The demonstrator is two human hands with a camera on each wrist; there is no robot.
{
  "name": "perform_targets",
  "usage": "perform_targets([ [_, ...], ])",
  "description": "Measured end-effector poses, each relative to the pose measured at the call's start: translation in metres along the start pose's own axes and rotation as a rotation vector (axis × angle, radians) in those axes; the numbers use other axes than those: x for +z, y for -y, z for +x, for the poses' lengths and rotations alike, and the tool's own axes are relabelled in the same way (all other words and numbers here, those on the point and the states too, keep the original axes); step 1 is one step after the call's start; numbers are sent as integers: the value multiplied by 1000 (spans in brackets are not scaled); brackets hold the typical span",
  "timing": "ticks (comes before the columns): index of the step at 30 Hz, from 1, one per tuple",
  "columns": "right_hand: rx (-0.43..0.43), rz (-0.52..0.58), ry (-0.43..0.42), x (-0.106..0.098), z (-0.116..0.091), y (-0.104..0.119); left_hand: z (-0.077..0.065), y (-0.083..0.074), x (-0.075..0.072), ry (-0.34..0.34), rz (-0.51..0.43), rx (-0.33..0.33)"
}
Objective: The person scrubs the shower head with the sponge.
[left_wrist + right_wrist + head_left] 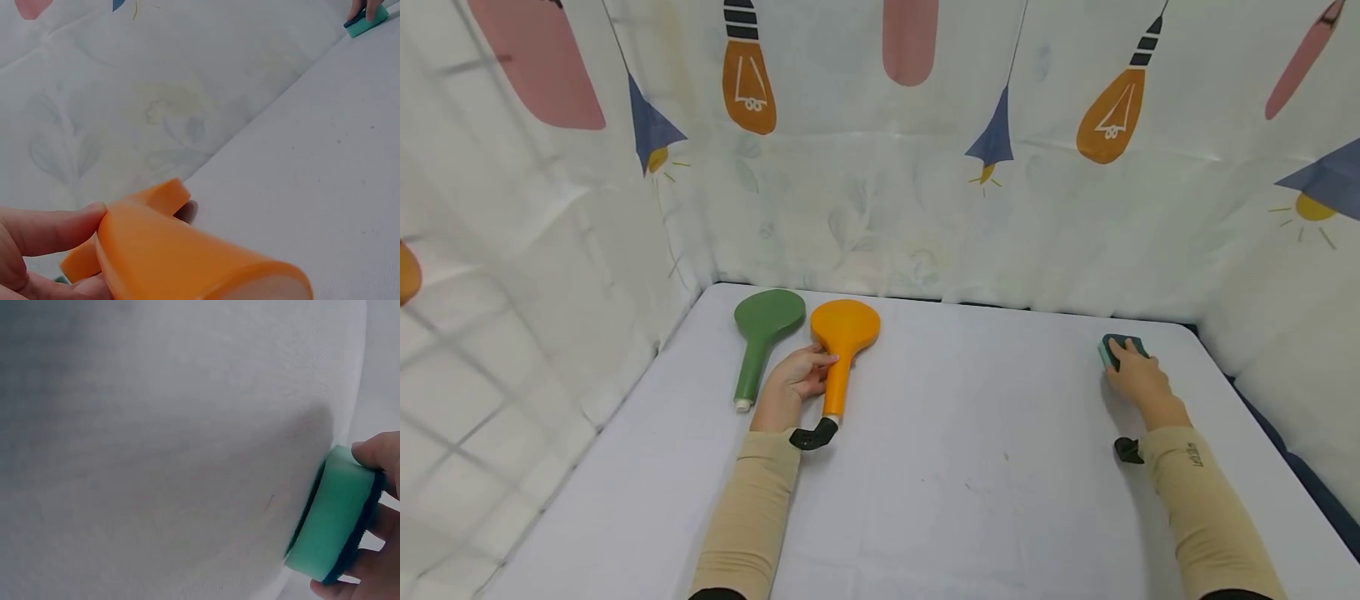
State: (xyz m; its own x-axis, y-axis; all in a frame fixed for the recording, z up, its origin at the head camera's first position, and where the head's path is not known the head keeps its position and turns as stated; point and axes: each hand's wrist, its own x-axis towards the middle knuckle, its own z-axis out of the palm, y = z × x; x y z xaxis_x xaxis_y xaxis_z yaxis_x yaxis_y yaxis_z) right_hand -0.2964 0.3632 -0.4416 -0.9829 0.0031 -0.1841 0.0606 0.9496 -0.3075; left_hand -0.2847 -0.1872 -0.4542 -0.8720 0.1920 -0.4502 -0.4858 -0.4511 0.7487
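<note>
My left hand (799,373) grips the handle of an orange paddle (846,327) with a round flat head, at the back left of the white table. In the left wrist view the thumb presses on the side of the orange handle (162,250), whose end faces the camera. A green paddle (770,315) of the same shape lies to the left, its white handle tip toward me. At the far right, my right hand (1138,377) holds a sponge (332,515), light green with a dark scouring layer, its fingers spread over it against the tabletop.
A white cloth covers the table (955,500), with several small dark specks (1006,457) near its middle. Hanging curtains (865,208) printed with lamps and bulbs close off the back and both sides. A dark strip (1292,450) shows along the right edge.
</note>
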Motion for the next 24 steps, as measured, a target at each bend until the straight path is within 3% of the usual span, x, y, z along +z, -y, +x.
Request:
perform_targets([
  [14,-34,8,51,6,4,2,0,-3,-2,-98,84,32],
  [24,-35,26,70,15,0,4,-4,-10,3,-153,-29,38],
])
